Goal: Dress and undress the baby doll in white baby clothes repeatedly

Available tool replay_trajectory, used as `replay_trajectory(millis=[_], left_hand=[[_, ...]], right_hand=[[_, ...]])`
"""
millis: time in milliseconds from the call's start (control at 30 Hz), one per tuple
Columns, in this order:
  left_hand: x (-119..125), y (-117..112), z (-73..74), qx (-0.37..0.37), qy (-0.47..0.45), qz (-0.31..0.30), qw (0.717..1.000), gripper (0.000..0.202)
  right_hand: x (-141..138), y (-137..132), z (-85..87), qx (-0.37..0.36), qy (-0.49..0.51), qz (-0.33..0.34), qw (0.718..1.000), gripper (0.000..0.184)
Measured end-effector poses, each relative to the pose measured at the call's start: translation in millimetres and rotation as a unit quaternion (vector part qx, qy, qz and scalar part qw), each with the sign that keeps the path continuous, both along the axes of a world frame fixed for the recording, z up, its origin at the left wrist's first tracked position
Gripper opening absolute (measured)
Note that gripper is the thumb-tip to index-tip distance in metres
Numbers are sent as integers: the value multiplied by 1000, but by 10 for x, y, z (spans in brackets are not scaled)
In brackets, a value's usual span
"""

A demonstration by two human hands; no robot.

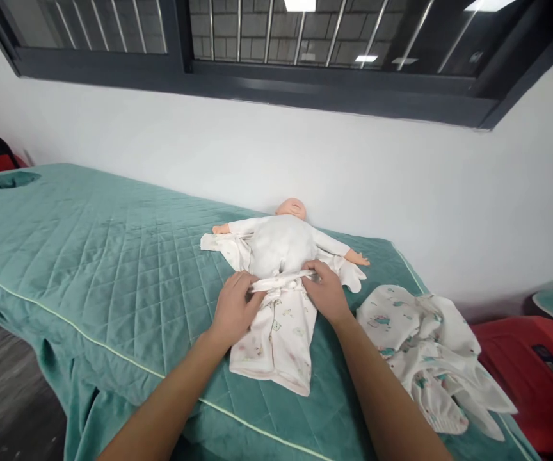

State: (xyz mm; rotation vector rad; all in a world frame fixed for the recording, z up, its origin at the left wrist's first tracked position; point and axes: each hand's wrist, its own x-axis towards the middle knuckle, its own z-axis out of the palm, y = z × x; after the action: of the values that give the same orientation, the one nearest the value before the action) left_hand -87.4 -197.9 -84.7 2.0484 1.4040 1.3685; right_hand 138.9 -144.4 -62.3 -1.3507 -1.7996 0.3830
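A baby doll (283, 243) with a white cloth body lies on its back, arms spread, its head toward the wall. Patterned baby pants (276, 339) cover its lower part, the legs pointing toward me. My left hand (236, 304) grips the left end of the pants' waistband, thumb and fingers closed on it. At the other end of the waistband, my right hand (325, 291) pinches the cloth. A light baby top (235, 250) is spread under the doll's back and arms. The doll's feet are hidden.
A green quilted bed cover (127, 282) lies beneath everything, its front edge near my forearms. Crumpled printed baby clothes (425, 346) lie to the right. Beyond them stands a red plastic stool (530, 371). A white wall (161, 141) with a barred window rises behind the bed.
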Motion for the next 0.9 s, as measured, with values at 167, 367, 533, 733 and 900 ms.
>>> replay_trajectory(millis=[167,367,533,733,900], left_hand=[[-10,155,-27,-7,-13,-21,1000,9],[-33,189,-27,-33,-78,-42,996,19],[1,291,16,-82,-128,-21,988,16],[143,628,94,-74,-159,-25,984,18],[88,696,6,-92,-191,-46,976,16]], right_hand=[[-114,-319,40,-28,21,9,999,15],[-344,-859,-21,-115,80,-23,990,34],[-368,-661,-4,-103,83,-54,990,36],[-356,-223,-3,-50,89,-138,985,35],[-366,-188,-45,-31,92,-122,988,38]])
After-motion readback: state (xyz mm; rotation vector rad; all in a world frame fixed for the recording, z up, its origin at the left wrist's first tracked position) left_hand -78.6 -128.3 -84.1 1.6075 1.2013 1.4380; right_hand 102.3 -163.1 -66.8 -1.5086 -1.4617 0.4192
